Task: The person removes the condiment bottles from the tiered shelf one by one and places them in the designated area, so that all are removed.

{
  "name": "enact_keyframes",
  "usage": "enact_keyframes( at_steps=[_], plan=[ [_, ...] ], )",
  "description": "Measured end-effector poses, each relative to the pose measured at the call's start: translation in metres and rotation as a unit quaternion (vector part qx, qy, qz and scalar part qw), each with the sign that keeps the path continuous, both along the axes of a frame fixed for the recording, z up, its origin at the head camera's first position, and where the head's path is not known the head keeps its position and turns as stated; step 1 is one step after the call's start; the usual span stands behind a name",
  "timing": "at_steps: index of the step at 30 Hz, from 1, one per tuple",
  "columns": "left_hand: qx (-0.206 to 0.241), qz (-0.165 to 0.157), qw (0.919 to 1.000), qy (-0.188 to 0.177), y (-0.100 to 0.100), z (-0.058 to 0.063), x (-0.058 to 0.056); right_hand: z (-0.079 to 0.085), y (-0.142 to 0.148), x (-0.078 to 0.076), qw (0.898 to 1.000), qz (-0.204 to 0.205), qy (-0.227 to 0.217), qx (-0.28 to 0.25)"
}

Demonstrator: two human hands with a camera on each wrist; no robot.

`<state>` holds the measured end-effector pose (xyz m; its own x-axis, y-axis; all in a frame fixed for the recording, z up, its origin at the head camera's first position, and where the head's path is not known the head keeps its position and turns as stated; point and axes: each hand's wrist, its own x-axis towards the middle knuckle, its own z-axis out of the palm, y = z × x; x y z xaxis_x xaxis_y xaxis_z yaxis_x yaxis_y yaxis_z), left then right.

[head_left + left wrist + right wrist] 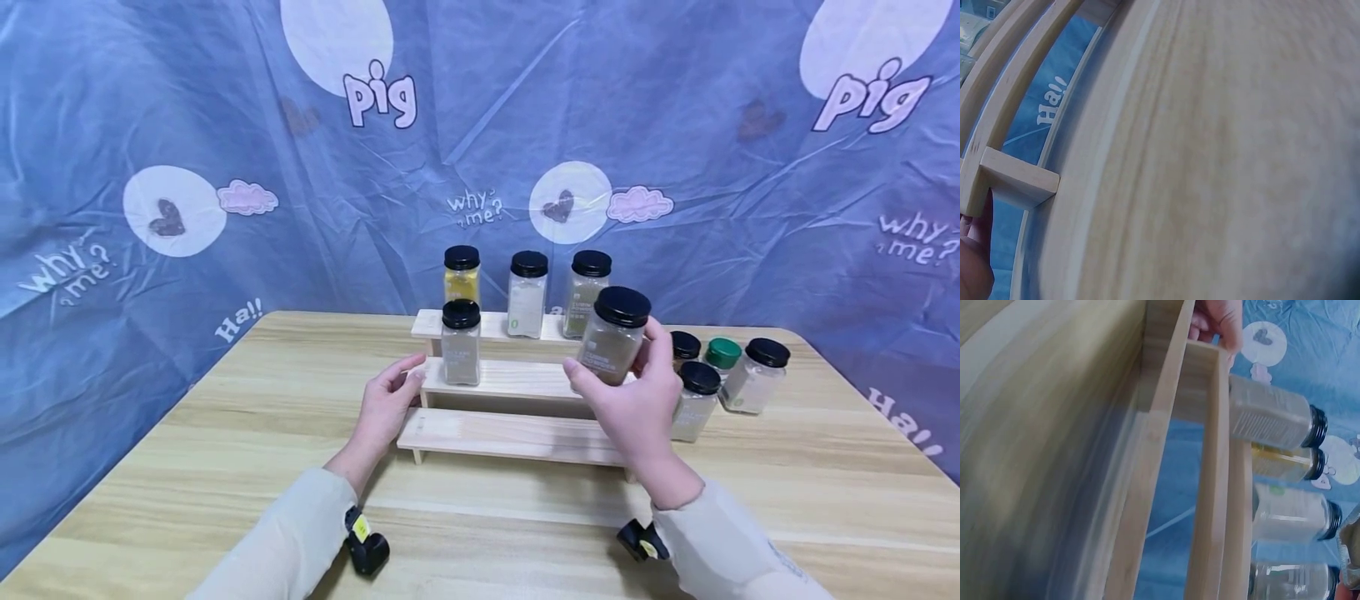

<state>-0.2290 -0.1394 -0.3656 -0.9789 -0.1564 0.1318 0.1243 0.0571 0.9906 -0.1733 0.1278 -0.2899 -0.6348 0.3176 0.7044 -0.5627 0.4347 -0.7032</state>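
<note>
My right hand (637,408) grips a spice jar (609,346) with a black lid and brownish powder, held above the right part of the three-tier wooden rack (517,429). Only a sliver of this jar (1352,547) shows in the right wrist view. At the rack's left end, my left hand (384,404) holds the edge of the middle tier, its fingertips partly hidden behind the wood. A greyish jar (461,354) stands on that tier's left side. On the top tier are a yellow jar (461,283), a white jar (527,300) and a jar of greenish-brown powder (583,300).
Right of the rack, several more jars stand on the wooden table (187,483), among them a green-lidded jar (723,353), a black-lidded jar (753,383) and a grey jar (693,408). A blue printed cloth (420,167) hangs behind the table.
</note>
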Motion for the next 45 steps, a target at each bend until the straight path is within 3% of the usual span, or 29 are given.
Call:
enact_keyframes(
  at_steps=[10,15,26,45],
  plan=[
    [-0.004,0.000,1.0000,-0.001,0.000,0.001,0.000,-0.001,0.028,0.006,1.000,-0.018,0.020,-0.001],
    [-0.004,-0.001,1.0000,-0.001,0.000,0.000,0.000,-0.001,0.040,0.013,1.000,-0.026,0.010,0.000],
    [-0.004,0.002,1.0000,0.000,0.001,-0.002,0.000,0.000,0.064,0.021,0.994,-0.078,-0.065,0.028],
    [-0.008,0.004,0.9999,0.004,0.001,0.000,0.001,0.003,0.102,0.031,0.971,-0.160,-0.167,0.060]
  ],
)
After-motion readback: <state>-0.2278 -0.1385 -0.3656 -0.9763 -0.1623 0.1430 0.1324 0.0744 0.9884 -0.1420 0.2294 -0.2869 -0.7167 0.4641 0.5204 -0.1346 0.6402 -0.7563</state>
